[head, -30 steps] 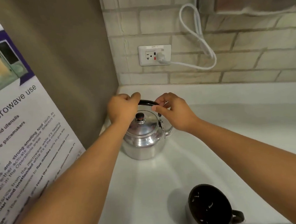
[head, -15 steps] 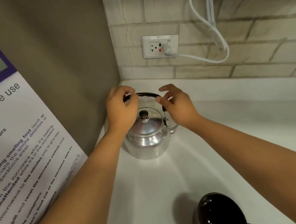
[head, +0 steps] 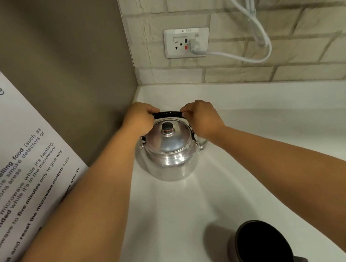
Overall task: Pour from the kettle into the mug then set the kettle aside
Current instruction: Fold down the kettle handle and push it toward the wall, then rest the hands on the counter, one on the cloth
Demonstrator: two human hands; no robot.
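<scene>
Kettle (head: pixel 170 152): shiny metal, upright on white bench (head: pixel 176 215), in back-left corner near grey side panel (head: pixel 66 67). Lid on, dark knob (head: pixel 167 127) facing up.
Handle (head: pixel 167 114): black bail, raised over lid, long axis runs left-right.
Spout (head: pixel 203 146): points right, partly hidden behind right wrist.
L hand (head: pixel 140 119): fingers curled round left end of handle, gripping it.
R hand (head: pixel 203 117): fingers closed on right end of handle, gripping it.
Mug (head: pixel 263 246): dark, upright, mouth up, front-right on bench, well apart from kettle; its handle at lower right, cut by frame edge. Contents: can't tell.
Poster (head: pixel 13 167): microwave-use notice, leaning along left side.
Wall: brick-pattern tiles w/ socket (head: pixel 187 43), white plug in, cable (head: pixel 249 28) looping up right.
</scene>
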